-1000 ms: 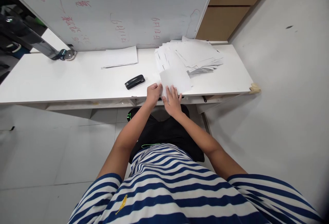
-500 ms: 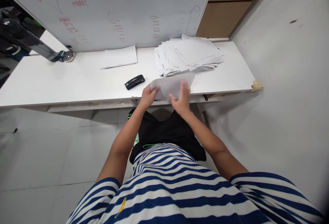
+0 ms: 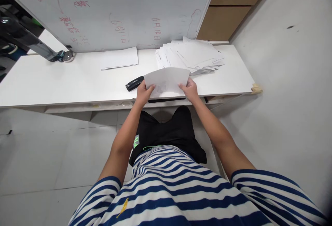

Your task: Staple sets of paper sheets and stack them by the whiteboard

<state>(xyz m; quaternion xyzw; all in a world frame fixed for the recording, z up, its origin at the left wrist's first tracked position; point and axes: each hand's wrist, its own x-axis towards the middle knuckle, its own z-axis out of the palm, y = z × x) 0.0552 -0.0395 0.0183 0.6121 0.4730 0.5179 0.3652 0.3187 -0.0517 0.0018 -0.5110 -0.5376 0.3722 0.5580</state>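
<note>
White paper (image 3: 167, 80) is held up over the desk's front edge, bowed between my two hands; whether it is one sheet or more I cannot tell. My left hand (image 3: 144, 93) pinches its left side, thumb on the near face. On the right side, my right hand (image 3: 190, 89) grips it the same way. Just left of the paper lies a black stapler (image 3: 134, 83), its right end close behind my left hand. Beyond the paper rests a large untidy pile of papers (image 3: 192, 55). A smaller, neater stack of papers (image 3: 120, 58) lies further left.
A whiteboard (image 3: 135, 8) with red writing stands along the back of the white desk (image 3: 64, 84). At the desk's far left lies a dark bottle-like object (image 3: 49, 49). A wall (image 3: 285, 81) closes off the right side. An open shelf (image 3: 109, 106) runs under the desktop.
My right hand, blurred and spread before, now grips the paper's right side. The paper has come more upright and bowed, and my left hand has shifted slightly left.
</note>
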